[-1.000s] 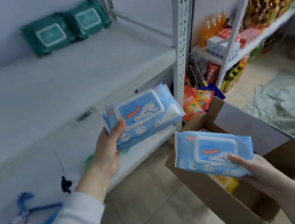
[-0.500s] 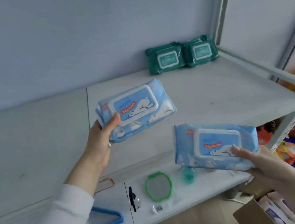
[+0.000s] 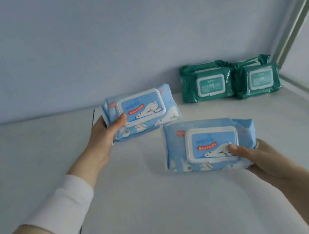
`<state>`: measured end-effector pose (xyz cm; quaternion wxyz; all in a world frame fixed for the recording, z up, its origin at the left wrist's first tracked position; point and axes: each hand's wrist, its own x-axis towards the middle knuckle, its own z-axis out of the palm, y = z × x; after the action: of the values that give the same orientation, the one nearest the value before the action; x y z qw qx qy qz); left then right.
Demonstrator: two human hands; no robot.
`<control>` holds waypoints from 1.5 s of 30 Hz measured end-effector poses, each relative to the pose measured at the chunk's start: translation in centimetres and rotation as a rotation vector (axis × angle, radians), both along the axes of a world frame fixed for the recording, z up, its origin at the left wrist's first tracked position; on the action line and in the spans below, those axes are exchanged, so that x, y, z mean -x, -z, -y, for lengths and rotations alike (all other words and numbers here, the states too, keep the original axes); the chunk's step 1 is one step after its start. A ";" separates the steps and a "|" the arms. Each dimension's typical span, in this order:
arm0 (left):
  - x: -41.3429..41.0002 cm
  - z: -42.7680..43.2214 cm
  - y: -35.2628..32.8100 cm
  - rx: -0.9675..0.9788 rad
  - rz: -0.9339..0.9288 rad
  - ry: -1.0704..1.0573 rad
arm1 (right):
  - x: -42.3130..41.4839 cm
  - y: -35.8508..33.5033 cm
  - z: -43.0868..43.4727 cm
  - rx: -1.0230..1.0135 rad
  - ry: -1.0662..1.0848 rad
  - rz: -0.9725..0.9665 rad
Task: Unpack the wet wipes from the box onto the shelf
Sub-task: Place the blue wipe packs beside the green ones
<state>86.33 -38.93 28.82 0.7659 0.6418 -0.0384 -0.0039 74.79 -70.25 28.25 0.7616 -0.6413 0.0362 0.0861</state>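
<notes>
**Status: placement step, not complete.**

1. The left hand (image 3: 109, 133) grips the upper blue pack (image 3: 144, 110) at centre frame. The thumb lies over the lid edge and the fingers are out of sight beneath.
2. The right hand (image 3: 260, 158) grips the lower blue pack (image 3: 206, 145) at centre right. The thumb presses on the lid and the fingers wrap under the near edge.
3. Both packs are lid up over the white shelf (image 3: 167, 217). I cannot confirm that either one touches the surface.

**Done, as I judge it**

- 2 packs already lie on the shelf at upper right, against the back wall. The left green pack (image 3: 207, 84) and the right green pack (image 3: 256, 80) touch side by side.
- The 2 blue packs are out of the box and positioned above the shelf.

**Left to do**

- Lower both blue packs and let go. The open area just left of the green packs suits the upper one.
- The box is out of view, so I cannot tell how many packs remain inside. I assume further trips are needed.
</notes>
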 end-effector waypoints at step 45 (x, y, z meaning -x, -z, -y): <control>-19.9 5.3 -2.5 -0.457 -0.071 0.096 | -20.2 2.5 -6.0 0.798 0.563 0.216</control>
<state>106.24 -44.24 31.33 0.6005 0.7954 -0.0399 -0.0714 94.98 -64.25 25.74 0.4499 -0.8533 0.1590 -0.2103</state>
